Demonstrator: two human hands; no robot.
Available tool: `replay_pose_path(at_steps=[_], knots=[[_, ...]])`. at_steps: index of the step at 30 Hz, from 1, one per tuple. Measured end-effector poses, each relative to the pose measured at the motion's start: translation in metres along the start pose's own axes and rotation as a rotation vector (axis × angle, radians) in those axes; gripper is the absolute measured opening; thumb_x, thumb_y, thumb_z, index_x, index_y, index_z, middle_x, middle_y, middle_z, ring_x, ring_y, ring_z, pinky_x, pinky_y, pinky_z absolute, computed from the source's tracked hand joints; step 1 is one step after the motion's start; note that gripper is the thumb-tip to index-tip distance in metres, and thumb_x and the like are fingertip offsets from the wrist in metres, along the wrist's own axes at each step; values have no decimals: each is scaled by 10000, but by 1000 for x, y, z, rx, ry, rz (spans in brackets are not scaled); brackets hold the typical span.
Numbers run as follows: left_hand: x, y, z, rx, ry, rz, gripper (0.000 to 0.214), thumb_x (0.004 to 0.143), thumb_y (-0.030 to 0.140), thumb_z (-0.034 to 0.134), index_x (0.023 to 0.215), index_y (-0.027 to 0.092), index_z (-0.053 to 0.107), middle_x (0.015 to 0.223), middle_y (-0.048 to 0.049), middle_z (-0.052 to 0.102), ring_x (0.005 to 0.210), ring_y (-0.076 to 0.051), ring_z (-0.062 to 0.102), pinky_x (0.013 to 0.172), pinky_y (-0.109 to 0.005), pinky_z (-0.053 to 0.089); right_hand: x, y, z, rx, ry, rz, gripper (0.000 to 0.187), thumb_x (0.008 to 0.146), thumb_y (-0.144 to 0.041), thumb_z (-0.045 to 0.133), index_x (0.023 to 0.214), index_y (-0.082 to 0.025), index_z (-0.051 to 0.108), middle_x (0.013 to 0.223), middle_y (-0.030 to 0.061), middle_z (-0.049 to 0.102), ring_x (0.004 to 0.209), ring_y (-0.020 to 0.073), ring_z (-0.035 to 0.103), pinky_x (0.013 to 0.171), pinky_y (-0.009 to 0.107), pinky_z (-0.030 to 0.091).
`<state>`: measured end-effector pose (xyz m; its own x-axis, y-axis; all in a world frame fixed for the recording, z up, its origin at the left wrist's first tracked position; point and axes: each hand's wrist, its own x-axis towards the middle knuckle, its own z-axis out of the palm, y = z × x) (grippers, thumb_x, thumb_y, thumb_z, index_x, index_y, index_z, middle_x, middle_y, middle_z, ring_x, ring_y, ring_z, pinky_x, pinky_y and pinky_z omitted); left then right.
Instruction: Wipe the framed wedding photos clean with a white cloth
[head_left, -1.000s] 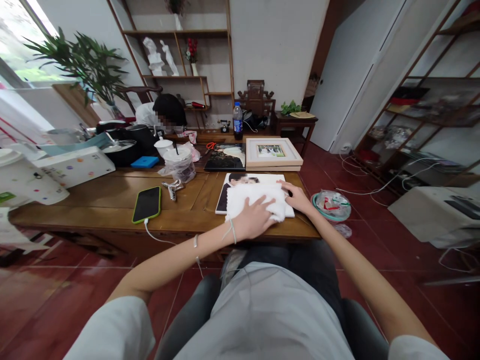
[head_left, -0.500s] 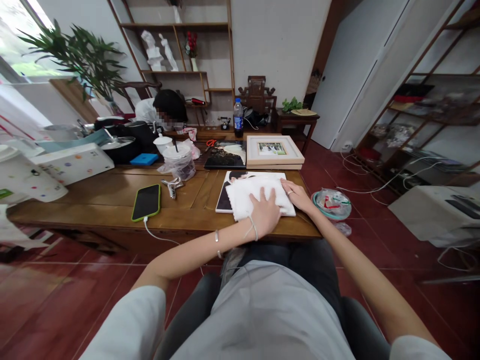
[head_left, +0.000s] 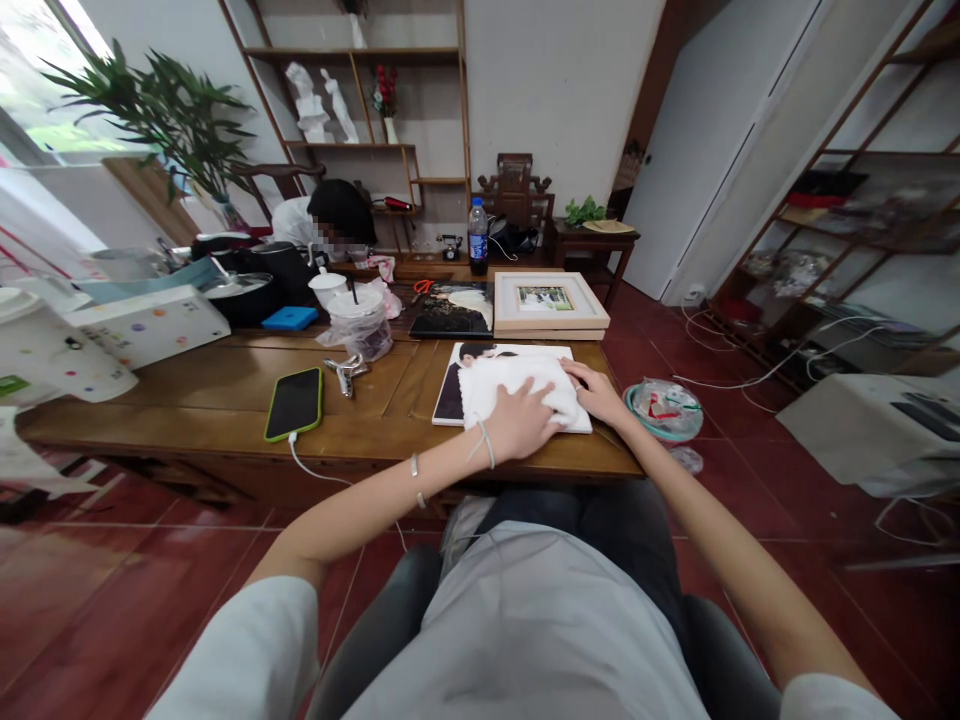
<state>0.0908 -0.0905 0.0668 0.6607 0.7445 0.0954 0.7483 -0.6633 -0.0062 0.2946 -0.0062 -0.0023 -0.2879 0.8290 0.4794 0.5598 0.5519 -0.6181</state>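
Note:
On the table's front right lies a white-edged photo panel (head_left: 449, 398) printed with a dark-haired figure. A white cloth (head_left: 487, 382) covers much of it. My left hand (head_left: 525, 418) presses flat on the cloth, its fingers spread and pointing right. At the panel's right edge, my right hand (head_left: 598, 391) grips the border beside the cloth; its thumb side is partly hidden. Behind the panel are a black picture panel (head_left: 452, 312) and a pale wooden picture frame (head_left: 551, 322) stacked on another.
A phone (head_left: 293, 404) on a cable, a metal tool (head_left: 346, 374), a bagged cup (head_left: 358, 318) and a cola bottle (head_left: 478, 240) stand on the wooden table (head_left: 217, 400). A person (head_left: 300, 220) bends over at the far left. A lined bin (head_left: 664, 408) stands on the floor at right.
My left hand has shifted slightly left and turned so its fingers point more to the right. The cloth under it has shifted slightly and bunched up. My right hand stays at the panel's edge.

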Motion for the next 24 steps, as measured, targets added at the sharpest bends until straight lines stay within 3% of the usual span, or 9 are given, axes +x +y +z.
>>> replay_pose_path(at_steps=[4, 8, 11, 14, 19, 24], knots=[[33, -43, -5, -39, -17, -29, 377, 924, 440, 378, 1075, 221, 645, 1314, -106, 539, 1207, -335, 443, 908, -562, 405, 0, 0, 1, -23, -3, 5, 337, 831, -252, 508, 1131, -271, 659, 1274, 27, 596, 1240, 222, 492, 1082, 423, 336], [70, -80, -4, -95, -49, 83, 331, 801, 426, 557, 989, 176, 663, 1033, -110, 661, 1089, -323, 503, 872, -422, 446, -1, -2, 1, -23, 15, 2, 315, 829, -261, 514, 1103, -255, 670, 1255, 44, 610, 1236, 222, 496, 1078, 413, 341], [93, -88, -2, -145, -16, 147, 272, 786, 333, 541, 933, 145, 673, 909, -87, 678, 988, -269, 550, 842, -331, 450, -1, -4, 0, -38, 13, -3, 316, 831, -252, 505, 1099, -253, 671, 1244, 44, 616, 1201, 226, 527, 1052, 405, 369], [106, -80, -2, -172, 22, 189, 268, 796, 301, 508, 903, 125, 679, 921, -90, 680, 949, -247, 571, 829, -306, 447, -1, -4, -1, -69, -8, -25, 340, 838, -237, 484, 1128, -255, 659, 1190, 40, 642, 1130, 224, 572, 1003, 389, 414], [102, -76, 0, -203, -13, 227, 288, 827, 285, 475, 975, 131, 670, 1025, -87, 682, 925, -217, 605, 846, -283, 443, -1, -4, -1, -97, -15, -40, 343, 847, -227, 472, 1138, -250, 653, 1187, 41, 642, 1128, 221, 572, 1000, 392, 417], [63, -103, 8, -107, -25, 99, 272, 832, 256, 473, 950, 125, 680, 1039, -113, 684, 938, -231, 625, 848, -281, 453, -1, -3, 2, -46, 15, -30, 315, 846, -240, 497, 1111, -240, 669, 1249, 48, 613, 1227, 216, 505, 1075, 396, 355]])
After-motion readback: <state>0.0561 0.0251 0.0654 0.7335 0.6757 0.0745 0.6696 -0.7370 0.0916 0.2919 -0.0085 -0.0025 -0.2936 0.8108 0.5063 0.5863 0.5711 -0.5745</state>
